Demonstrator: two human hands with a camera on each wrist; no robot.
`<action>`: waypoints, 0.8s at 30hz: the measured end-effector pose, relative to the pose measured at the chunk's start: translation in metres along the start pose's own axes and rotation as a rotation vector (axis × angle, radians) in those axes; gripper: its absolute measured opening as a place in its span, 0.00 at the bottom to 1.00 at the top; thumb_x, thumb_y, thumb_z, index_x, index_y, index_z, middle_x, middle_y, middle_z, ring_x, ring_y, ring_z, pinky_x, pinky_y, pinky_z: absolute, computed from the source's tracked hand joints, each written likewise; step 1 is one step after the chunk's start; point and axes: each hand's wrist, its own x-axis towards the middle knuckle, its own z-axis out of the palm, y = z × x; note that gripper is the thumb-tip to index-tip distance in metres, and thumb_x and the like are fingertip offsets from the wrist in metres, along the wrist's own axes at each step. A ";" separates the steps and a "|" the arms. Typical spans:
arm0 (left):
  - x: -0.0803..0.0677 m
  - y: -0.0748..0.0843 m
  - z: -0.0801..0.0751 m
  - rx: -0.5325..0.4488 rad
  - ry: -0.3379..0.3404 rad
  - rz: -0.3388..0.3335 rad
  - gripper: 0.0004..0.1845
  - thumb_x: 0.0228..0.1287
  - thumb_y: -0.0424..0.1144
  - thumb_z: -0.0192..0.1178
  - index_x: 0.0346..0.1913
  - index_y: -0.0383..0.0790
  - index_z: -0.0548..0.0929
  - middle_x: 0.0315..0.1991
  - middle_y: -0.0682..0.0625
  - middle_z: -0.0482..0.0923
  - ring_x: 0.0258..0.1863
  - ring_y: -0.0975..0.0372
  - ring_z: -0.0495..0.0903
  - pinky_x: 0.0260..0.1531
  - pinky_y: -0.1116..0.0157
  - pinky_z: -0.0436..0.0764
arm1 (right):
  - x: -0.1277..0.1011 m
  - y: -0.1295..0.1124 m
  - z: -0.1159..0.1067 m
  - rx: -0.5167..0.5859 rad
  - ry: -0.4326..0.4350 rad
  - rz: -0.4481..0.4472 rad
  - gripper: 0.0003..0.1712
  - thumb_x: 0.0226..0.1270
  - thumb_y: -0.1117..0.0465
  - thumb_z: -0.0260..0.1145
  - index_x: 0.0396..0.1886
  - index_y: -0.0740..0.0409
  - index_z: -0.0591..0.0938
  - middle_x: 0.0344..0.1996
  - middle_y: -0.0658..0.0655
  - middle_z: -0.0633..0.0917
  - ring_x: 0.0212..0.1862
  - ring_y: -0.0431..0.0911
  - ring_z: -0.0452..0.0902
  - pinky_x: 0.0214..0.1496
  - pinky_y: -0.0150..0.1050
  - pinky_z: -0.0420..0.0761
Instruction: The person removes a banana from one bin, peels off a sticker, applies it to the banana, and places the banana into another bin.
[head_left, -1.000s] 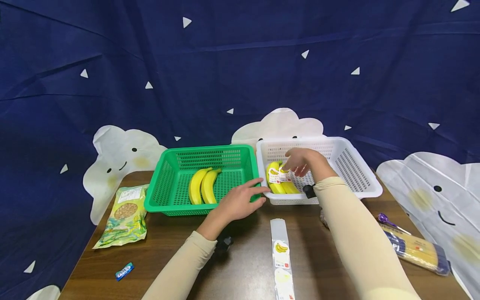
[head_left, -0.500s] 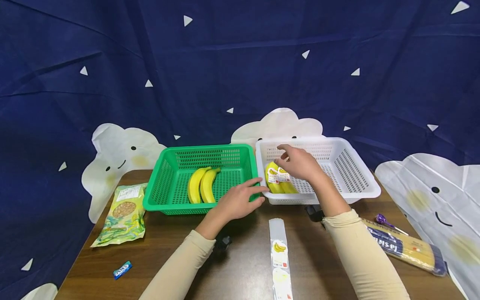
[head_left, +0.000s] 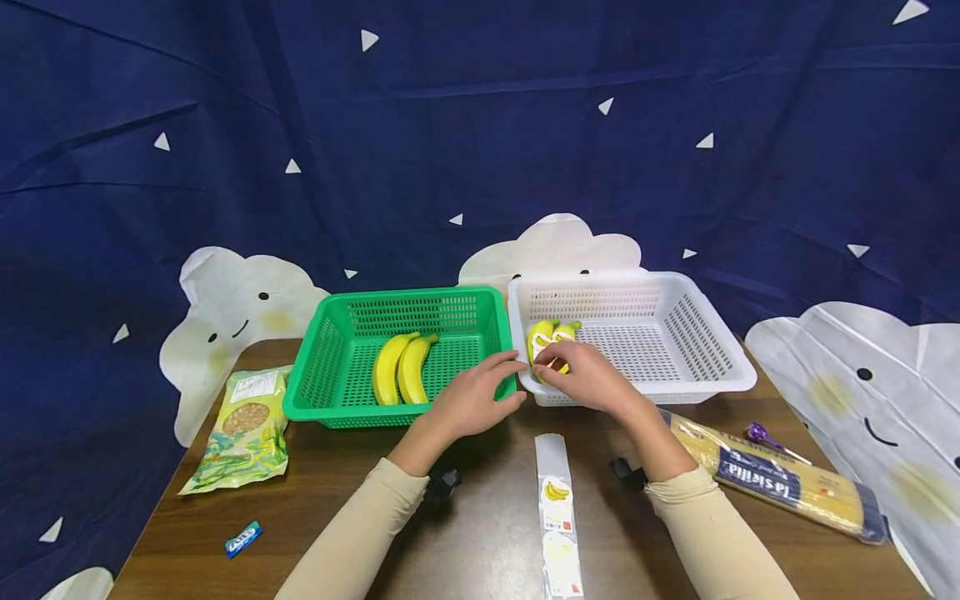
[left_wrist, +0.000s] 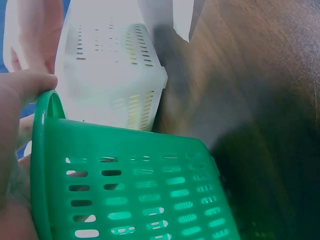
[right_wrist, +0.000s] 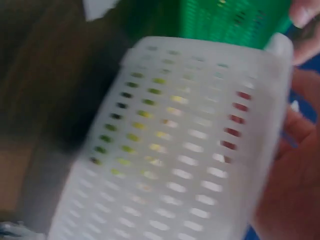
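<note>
Holding right hand (head_left: 588,379) over two labelled bananas (head_left: 543,327) at the left end of the white basket (head_left: 675,387).

Resting left hand (head_left: 468,400) on the near right corner of the green basket (head_left: 330,413), with fingers straight and apart, not clamped; bending right fingers together at the bananas, but cannot tell if pinching or only touching. With two more bananas (head_left: 413,371) lying in the green basket without visible label, and a label strip (head_left: 557,504) lying on the table (head_left: 480,533), judging the present step as adjusting a banana or its label. For next move, probably necessary to press gently, without wrinkling the label, then release cleanly before taking another from the strip.
</note>
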 end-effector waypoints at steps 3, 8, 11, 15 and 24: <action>-0.001 0.001 -0.001 0.014 -0.005 -0.005 0.25 0.68 0.55 0.55 0.66 0.57 0.72 0.70 0.53 0.61 0.61 0.57 0.71 0.54 0.55 0.74 | -0.002 0.004 0.008 -0.050 -0.039 -0.037 0.13 0.70 0.51 0.61 0.43 0.52 0.86 0.32 0.44 0.83 0.35 0.39 0.78 0.36 0.39 0.78; -0.005 0.003 -0.008 0.031 -0.024 -0.002 0.27 0.68 0.58 0.53 0.68 0.57 0.69 0.71 0.51 0.60 0.61 0.56 0.71 0.52 0.54 0.75 | -0.004 0.007 0.012 -0.092 -0.037 -0.050 0.14 0.71 0.49 0.59 0.43 0.48 0.86 0.31 0.42 0.83 0.33 0.37 0.77 0.34 0.39 0.76; -0.011 0.002 -0.018 0.008 -0.002 -0.006 0.28 0.68 0.58 0.53 0.69 0.56 0.69 0.70 0.52 0.62 0.62 0.56 0.70 0.54 0.54 0.73 | -0.005 0.008 0.011 -0.103 -0.030 -0.050 0.13 0.71 0.48 0.59 0.43 0.48 0.86 0.32 0.42 0.83 0.33 0.37 0.76 0.35 0.39 0.76; -0.025 -0.007 -0.036 -0.055 0.104 -0.042 0.26 0.68 0.55 0.55 0.67 0.53 0.72 0.65 0.54 0.68 0.62 0.59 0.69 0.58 0.56 0.70 | -0.006 0.008 0.010 -0.118 -0.028 -0.041 0.14 0.70 0.48 0.60 0.44 0.49 0.86 0.33 0.43 0.83 0.34 0.39 0.76 0.36 0.40 0.75; -0.058 -0.035 -0.078 -0.143 0.390 -0.133 0.20 0.69 0.53 0.56 0.60 0.52 0.79 0.54 0.53 0.78 0.49 0.59 0.78 0.48 0.55 0.75 | -0.004 0.007 0.014 -0.142 -0.029 -0.018 0.15 0.70 0.47 0.59 0.45 0.47 0.86 0.33 0.42 0.83 0.33 0.38 0.76 0.37 0.40 0.75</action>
